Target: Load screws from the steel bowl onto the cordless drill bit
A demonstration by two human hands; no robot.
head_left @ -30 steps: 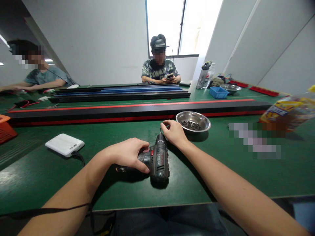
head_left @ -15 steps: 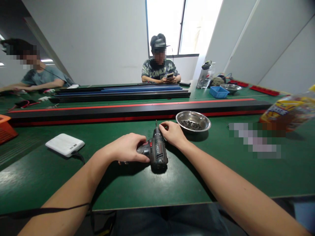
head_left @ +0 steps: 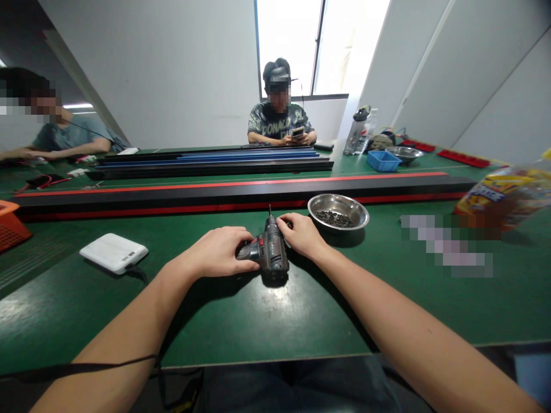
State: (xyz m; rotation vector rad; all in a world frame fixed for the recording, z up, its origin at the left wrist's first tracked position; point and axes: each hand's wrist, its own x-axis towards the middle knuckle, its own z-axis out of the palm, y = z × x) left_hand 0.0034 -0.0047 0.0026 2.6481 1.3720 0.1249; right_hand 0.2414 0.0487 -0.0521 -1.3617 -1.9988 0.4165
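The left hand (head_left: 221,252) is curled around the grip of a drill (head_left: 274,255), at the middle of the green table (head_left: 344,310), with the thumb on the near side. The drill's bit points to the far side. The right hand (head_left: 303,235) is just right of the drill's nose, fingers bent and close together; whether they pinch anything I cannot tell.

Just beyond and to the right of that hand is a metal bowl (head_left: 337,199) with small dark screws (head_left: 333,218) in it. Past the bit, a long black and red bar (head_left: 215,196) runs left to right across the table, barring the way to the far side. Behind it lie thin black and blue strips (head_left: 241,160).

On the left are a white box (head_left: 113,252), with a black cord running to the left forearm, and, at the edge, an orange basket (head_left: 11,226). Well to the right stands a snack bag (head_left: 499,198), with a blurred patch beside it. Far right are a blue tray (head_left: 383,165) and a bottle (head_left: 355,132). One person (head_left: 282,123) sits at the far side holding a phone (head_left: 298,133); another person (head_left: 77,135) is at far left.
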